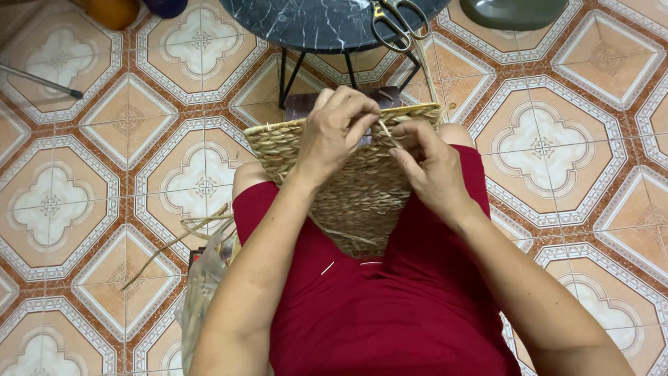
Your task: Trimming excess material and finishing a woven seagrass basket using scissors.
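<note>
Ahead of the woven basket (348, 188) on the lap, a dark round table (320, 24) stands close, its black legs (291, 76) just beyond the basket rim; scissors (398, 22) lie at the table edge. To the left, tiled floor (104, 174) lies open up to loose straw strands (188, 233) and a plastic bag (205, 292) beside the thigh. The right side is open tile.

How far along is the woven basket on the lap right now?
The basket body looks woven through, with tight rows from base to rim. In hand: the left hand grips the rim while the right hand pinches a loose strand at the top edge. Left, judging by loose ends: a strand sticking up at the rim's right corner, perhaps for the scissors on the dark table.
</note>
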